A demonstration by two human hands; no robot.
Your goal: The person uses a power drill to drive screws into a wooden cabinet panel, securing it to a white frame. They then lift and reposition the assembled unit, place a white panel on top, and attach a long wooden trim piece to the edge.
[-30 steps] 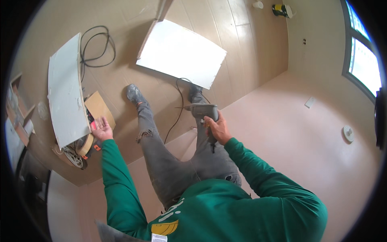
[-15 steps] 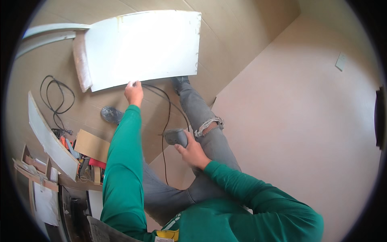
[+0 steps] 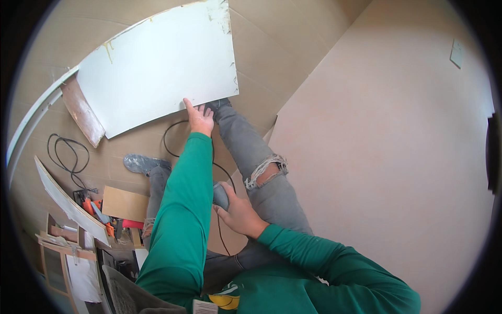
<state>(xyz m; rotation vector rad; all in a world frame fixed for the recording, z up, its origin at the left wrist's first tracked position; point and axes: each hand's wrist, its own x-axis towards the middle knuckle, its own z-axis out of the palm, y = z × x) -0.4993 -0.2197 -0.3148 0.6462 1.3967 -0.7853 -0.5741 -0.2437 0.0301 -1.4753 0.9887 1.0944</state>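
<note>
My left hand [image 3: 201,119] is palm up with fingers spread at the near edge of a large white board [image 3: 162,63]. The thumb rests against that edge; the other fingers reach just below it. Yellowish drips mark the board's far side, and its right edge is chipped. By my right thigh, my right hand [image 3: 241,214] is wrapped round a grey, rounded corded power tool [image 3: 220,195], perhaps a sander. My left sleeve hides part of the tool. A black cord [image 3: 226,170] loops beside it, running toward the board.
Left of the board lie a worn strip of wood [image 3: 83,112] and long curved white strips [image 3: 31,120]. A coiled black cable [image 3: 68,157], a curved panel [image 3: 68,199], a brown board piece [image 3: 124,203] and several tools are at lower left. A pink wall [image 3: 376,157] rises on the right.
My left hand has gone from a closed grip near the board's edge to spread fingers farther right along it. The board appears shifted left and more tilted as the view turned. The tool stays in my right hand.
</note>
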